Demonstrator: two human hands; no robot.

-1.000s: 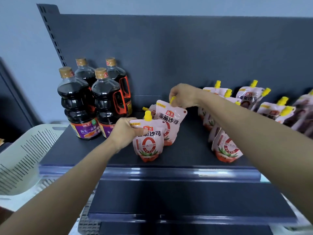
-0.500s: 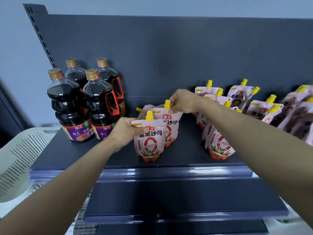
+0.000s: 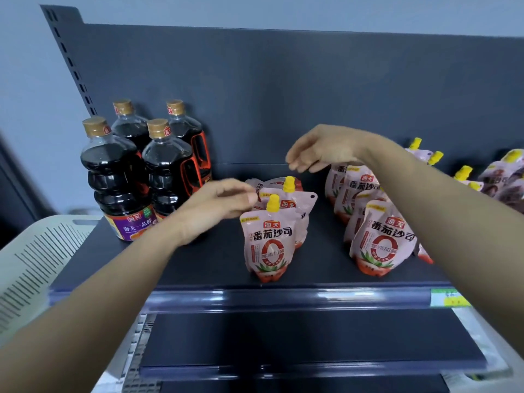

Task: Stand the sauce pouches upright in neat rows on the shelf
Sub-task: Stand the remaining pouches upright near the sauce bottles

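While tidying the pouches [image 3: 269,245] standing just right of the bottles [image 3: 136,177], nudge tops only, labels forward. Cannot tell whether pinching a corner with the blurred left hand [image 3: 215,208]; holding nothing in the right hand [image 3: 320,150], fingers loosely curled, further right.

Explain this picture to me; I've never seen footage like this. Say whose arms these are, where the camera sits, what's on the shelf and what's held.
No machine here: a person wears one wide-angle camera on the head, looking down at their two bare hands. The left hand is beside a short row of tomato sauce pouches with yellow caps, upright on the dark shelf. The right hand hovers above, fingers loosely curled. Neither hand appears to hold anything. A second row of pouches stands to the right, four dark sauce bottles to the left, beside a white slotted basket.
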